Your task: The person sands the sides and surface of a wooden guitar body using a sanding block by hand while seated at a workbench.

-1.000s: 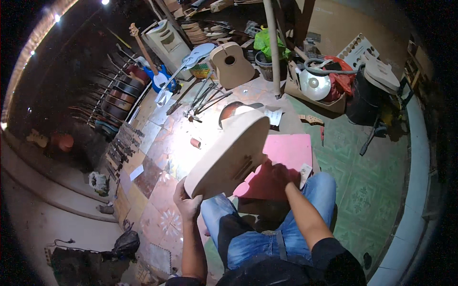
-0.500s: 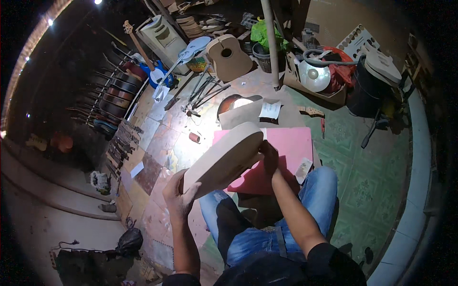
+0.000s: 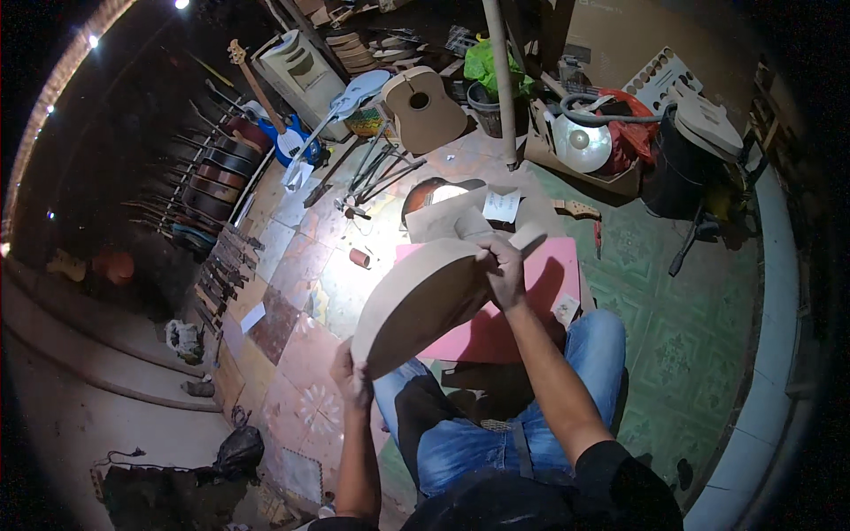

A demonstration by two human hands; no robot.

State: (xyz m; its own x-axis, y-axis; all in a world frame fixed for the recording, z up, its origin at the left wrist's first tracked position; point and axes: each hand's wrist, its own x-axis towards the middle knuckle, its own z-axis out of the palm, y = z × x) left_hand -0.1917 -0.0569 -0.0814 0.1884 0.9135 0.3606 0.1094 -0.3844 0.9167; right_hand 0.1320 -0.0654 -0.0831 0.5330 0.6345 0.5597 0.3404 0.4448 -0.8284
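Note:
A bare, pale wooden guitar body [image 3: 423, 305] is held up tilted over my lap, its broad curved side turned toward me. My left hand [image 3: 352, 376] grips its lower left end, the thumb pressed on the rim. At the far right end, between the body's projecting horns, my right hand [image 3: 503, 273] closes over the edge. Under the guitar body lies a pink board [image 3: 549, 292], partly in its shadow. Past the board is a brown sheet [image 3: 443, 212] with a white paper note [image 3: 502, 205] on it, overlapping a sunburst guitar body [image 3: 420, 198].
A small reddish-brown roll [image 3: 359, 257] lies on the tiles to the left. Beyond it are metal stands [image 3: 376, 168] and an acoustic guitar body [image 3: 425, 106]. A guitar rack [image 3: 212, 181] stands far left. To the right are a red-handled tool [image 3: 598, 237], a headstock [image 3: 577, 209] and a black bin [image 3: 677, 168].
The guitar body has turned in my hands, so its horns now show at the far right. My right hand has shifted up onto its edge, and my left hand slightly right and lower.

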